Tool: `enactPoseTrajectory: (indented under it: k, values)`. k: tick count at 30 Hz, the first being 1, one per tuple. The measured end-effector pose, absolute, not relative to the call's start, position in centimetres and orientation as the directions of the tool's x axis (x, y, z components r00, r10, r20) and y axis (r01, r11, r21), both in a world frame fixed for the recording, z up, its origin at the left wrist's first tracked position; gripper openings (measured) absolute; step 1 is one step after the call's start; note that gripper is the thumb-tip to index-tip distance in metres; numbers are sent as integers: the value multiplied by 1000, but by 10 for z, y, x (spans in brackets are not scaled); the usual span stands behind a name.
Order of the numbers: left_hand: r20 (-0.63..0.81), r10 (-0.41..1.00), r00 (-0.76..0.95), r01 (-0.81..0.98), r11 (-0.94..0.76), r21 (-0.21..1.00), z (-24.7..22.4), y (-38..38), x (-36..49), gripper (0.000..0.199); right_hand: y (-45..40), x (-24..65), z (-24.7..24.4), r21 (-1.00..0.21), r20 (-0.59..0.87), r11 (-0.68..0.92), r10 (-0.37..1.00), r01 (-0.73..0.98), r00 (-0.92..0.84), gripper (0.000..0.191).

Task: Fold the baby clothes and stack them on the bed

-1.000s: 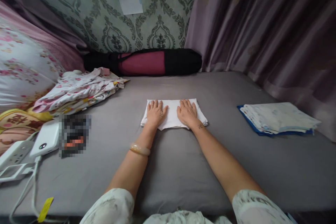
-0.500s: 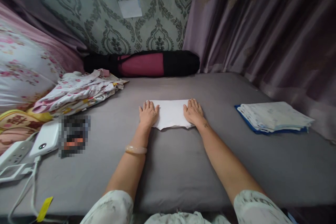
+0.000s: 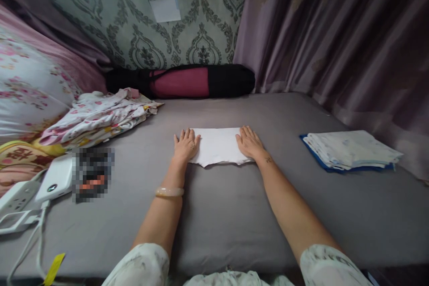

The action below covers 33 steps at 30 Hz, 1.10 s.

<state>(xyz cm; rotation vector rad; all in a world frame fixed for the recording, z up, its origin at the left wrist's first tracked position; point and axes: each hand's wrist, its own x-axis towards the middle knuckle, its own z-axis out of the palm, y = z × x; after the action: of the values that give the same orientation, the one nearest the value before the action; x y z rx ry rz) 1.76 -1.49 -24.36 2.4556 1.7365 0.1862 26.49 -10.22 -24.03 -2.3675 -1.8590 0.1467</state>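
Observation:
A white piece of folded cloth (image 3: 217, 145) lies flat on the grey sheet in front of me, its near edge uneven. My left hand (image 3: 186, 144) rests palm down on its left end, fingers stretched out and pointing away from me. On the right end my right hand (image 3: 250, 143) lies flat in the same way, thumb turned inward. Neither hand grips anything. The cloth's outer ends are partly hidden under the palms.
A stack of folded cloths (image 3: 351, 149) sits on the right. Rumpled printed clothes (image 3: 103, 114) lie at left, with a white power bank (image 3: 56, 178), a power strip (image 3: 20, 196) and cables nearer me. A black and red long bag (image 3: 181, 82) lines the wall.
Both hands have slid slightly outward, the left one to the left and the right one to the right. Both remain flat on the cloth.

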Motion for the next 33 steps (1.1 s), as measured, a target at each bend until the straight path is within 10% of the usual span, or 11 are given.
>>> enactPoseTrajectory:
  k: [9,33]
  values:
    - [222,900,374,906,-406,118,-234,-28,37,62,-101,245,-224,-167,117,-192,970,967,213,61]
    - [123,862,491,846,-506,167,-244,-63,76,59,-101,201,-237,-203,123,-154,976,967,181,55]
